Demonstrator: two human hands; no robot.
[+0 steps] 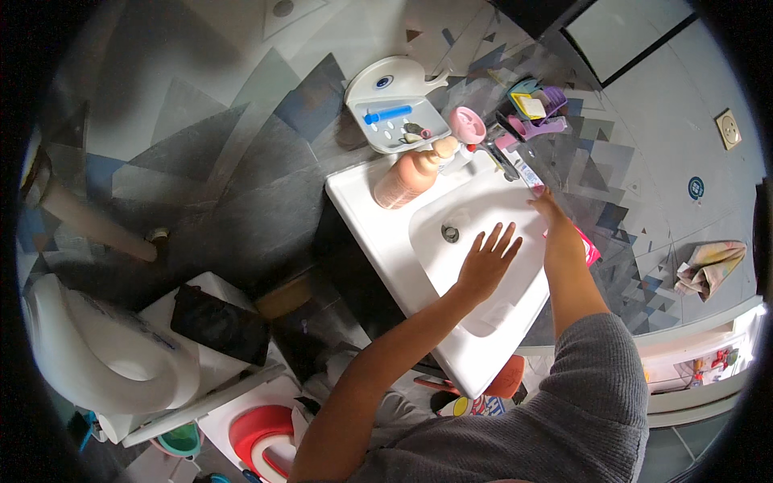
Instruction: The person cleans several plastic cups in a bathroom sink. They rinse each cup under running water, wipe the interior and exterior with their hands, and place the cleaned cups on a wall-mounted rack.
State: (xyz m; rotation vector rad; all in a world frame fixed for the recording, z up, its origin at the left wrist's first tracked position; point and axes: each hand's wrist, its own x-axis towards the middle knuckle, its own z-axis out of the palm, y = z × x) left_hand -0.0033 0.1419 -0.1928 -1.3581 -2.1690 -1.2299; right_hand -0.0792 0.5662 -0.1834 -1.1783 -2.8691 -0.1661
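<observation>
My left hand (485,266) hovers over the white washbasin (378,258), with its fingers spread and nothing in them. My right hand (549,211) is at the basin's right rim. Its thumb and fingers close on the pink end of a slim white tube-like packet (527,175) with blue print; part of the grip is hidden. Between my hands and the faucet (505,165) lies the bowl with its round drain (450,233). A peach pump bottle (405,179) stands on the basin's left ledge.
A whale-shaped soap holder (392,90) with a blue tube-like item (388,114) hangs behind the basin. Beside it are a pink round holder (467,125) and a purple rack (547,121). A bright pink packet (592,248) sits by my right forearm. A toilet (121,346) stands at left.
</observation>
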